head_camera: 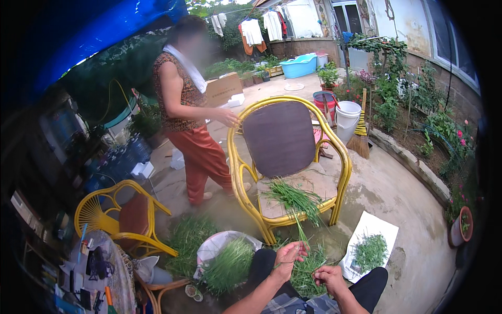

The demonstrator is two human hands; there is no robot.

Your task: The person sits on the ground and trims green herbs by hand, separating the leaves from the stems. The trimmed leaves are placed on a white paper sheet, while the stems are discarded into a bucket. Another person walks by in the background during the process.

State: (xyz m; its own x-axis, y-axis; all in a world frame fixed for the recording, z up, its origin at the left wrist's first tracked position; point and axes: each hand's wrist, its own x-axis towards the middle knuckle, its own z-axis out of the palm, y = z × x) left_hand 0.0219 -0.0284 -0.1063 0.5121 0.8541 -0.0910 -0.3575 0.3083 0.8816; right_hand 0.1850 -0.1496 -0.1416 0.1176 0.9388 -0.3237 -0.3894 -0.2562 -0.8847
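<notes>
In the head view my left hand (pixel 289 259) holds a few thin green stalks (pixel 301 231), which look like chives or a similar leafy green. Their tips stand up before the chair seat. To its right, my right hand (pixel 328 276) is pinched around what looks like a short piece of stalk, mostly hidden by the fingers. A bunch of long greens (pixel 296 196) lies on the seat of a yellow cane chair (pixel 345 168) and hangs over its front edge. Loose cut greens (pixel 308 271) cover the ground beneath my hands.
More greens (pixel 231 263) fill a lined basin (pixel 208 245) at left. Trimmed greens (pixel 370 251) lie on a white sheet (pixel 362 223) at right. A person (pixel 182 106) stands behind the chair. A second chair (pixel 98 219) and cluttered table (pixel 94 271) stand left; a broom (pixel 359 141) and bucket (pixel 348 119) stand behind.
</notes>
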